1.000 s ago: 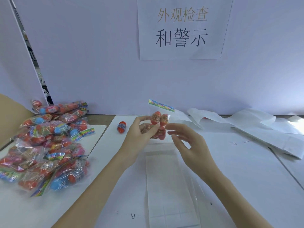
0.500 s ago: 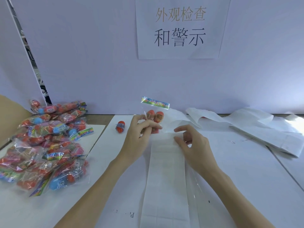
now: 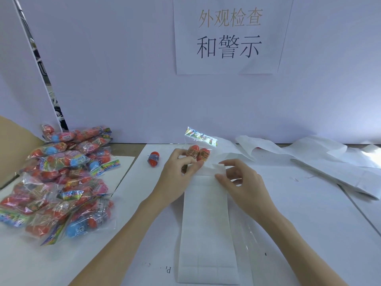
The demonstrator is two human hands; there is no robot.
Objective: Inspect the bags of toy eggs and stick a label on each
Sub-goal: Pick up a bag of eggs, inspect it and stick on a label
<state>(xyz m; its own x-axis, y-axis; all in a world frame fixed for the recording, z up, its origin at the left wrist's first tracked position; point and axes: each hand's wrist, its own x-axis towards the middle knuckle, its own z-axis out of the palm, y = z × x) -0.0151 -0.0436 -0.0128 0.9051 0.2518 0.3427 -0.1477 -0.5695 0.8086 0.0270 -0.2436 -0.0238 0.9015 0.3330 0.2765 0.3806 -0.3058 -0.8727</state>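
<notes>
My left hand [image 3: 177,174] grips a clear bag of orange toy eggs [image 3: 199,153], its colourful header strip pointing up and to the right, just above the table. A long white sheet of labels [image 3: 206,234] lies lengthwise in front of me. My right hand [image 3: 240,182] pinches a white label [image 3: 218,169] at the sheet's far end, its corner lifted off the backing. The bag sits just left of and behind that label.
A heap of several bagged toy eggs [image 3: 59,182] covers the left of the table. One loose orange egg [image 3: 153,158] lies behind my left hand. Used white backing strips [image 3: 309,157] sprawl at the back right. A paper sign [image 3: 228,36] hangs on the wall.
My left hand lowered the bag toward the table. My right hand dropped to the label sheet's far end and lifted a label's edge. The sheet shifted slightly.
</notes>
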